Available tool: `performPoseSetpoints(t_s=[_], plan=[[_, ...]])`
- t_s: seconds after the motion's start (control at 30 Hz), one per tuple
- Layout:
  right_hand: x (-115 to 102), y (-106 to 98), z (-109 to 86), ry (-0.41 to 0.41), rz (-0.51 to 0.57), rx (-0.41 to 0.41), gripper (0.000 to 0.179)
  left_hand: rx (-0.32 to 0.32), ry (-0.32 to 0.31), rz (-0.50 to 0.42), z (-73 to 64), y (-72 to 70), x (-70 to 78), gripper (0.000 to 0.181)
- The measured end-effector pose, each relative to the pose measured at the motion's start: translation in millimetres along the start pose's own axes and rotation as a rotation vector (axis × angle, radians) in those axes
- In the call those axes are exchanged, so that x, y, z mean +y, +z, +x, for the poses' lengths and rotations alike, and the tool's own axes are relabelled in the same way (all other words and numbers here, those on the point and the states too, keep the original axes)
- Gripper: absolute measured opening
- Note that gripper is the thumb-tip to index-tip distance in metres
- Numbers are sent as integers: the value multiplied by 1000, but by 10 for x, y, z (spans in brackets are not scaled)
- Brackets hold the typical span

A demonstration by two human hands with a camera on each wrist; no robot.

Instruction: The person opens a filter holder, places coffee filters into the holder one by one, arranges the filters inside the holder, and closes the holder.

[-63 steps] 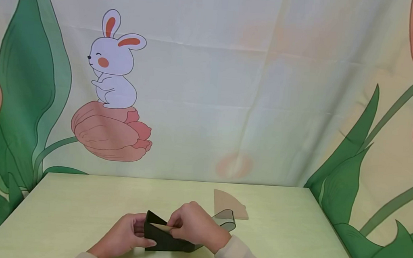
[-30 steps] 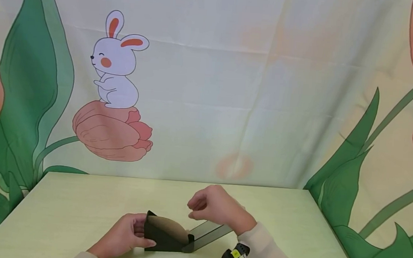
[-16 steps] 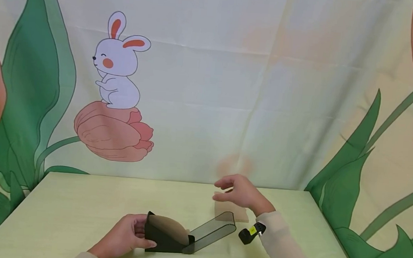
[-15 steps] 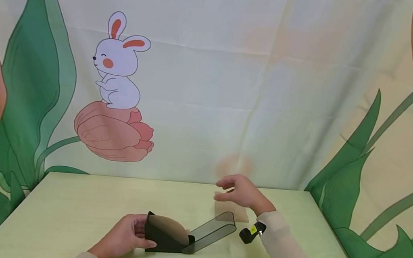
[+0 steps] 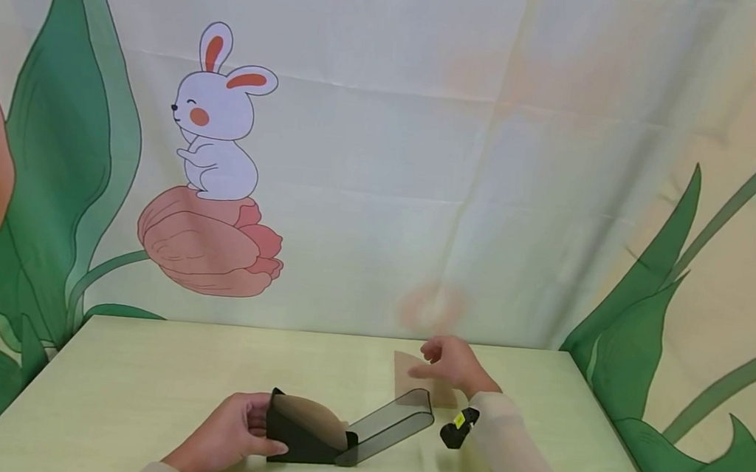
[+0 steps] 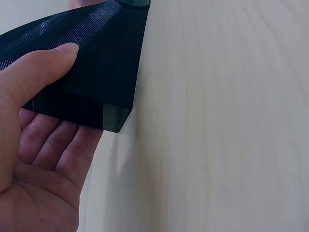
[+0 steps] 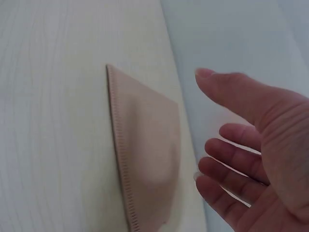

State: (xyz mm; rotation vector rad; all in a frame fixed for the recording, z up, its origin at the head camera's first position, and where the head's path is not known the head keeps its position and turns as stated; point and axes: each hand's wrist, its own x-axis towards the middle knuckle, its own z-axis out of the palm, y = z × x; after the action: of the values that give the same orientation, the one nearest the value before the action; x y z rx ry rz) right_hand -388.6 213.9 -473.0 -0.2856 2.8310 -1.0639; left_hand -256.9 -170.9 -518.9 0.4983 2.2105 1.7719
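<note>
My left hand (image 5: pixel 229 432) grips the left end of a black coffee filter holder (image 5: pixel 302 441), thumb on its ribbed front face (image 6: pixel 106 53) and fingers behind. A brown paper coffee filter (image 5: pixel 311 414) sits inside the holder, its curved edge showing above the front. The holder's smoky see-through lid (image 5: pixel 393 426) is swung open to the right. My right hand (image 5: pixel 454 364) hovers over more brown filter paper (image 5: pixel 407 379) lying flat near the table's back. In the right wrist view, its fingers are loosely bent and hold nothing, beside the crimp-edged filter paper (image 7: pixel 149 145).
The pale wood-grain table (image 5: pixel 161 367) meets a hanging cloth backdrop (image 5: pixel 355 190) printed with a rabbit and tulips. A black wrist camera (image 5: pixel 458 429) hangs below the right wrist, near the lid's tip.
The right hand has let go of the filter in the holder, moved right and back, then lowered toward the filter paper on the table. The left hand stays on the holder.
</note>
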Motion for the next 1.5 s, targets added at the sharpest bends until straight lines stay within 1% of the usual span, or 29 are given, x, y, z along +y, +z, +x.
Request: performPoseSetpoints(t_s=[0.07,0.13,0.3,0.6,0.9,1.27,1.5], plan=[[59,39,21,38,8,11,56,2,-4,1,-1,1,4,52],[106,76,32,65,-6,26,57,3,-5,1,-2,2,4,51],[149,150,23,103,-63,47,62,4,-1,4,-6,4,-4,51],[162,189,25,119,-153,82,66,4,-5,3,-6,3,0,51],[185,204,73,122,-190,61,64,1,-3,1,-5,-2,-11,53],[271,192,168,131,-161,28,62,-3,-12,-14,1,-20,-14,55],[244,190,175,145,-145,1,59,-5,-17,-20,2,-22,-23,55]])
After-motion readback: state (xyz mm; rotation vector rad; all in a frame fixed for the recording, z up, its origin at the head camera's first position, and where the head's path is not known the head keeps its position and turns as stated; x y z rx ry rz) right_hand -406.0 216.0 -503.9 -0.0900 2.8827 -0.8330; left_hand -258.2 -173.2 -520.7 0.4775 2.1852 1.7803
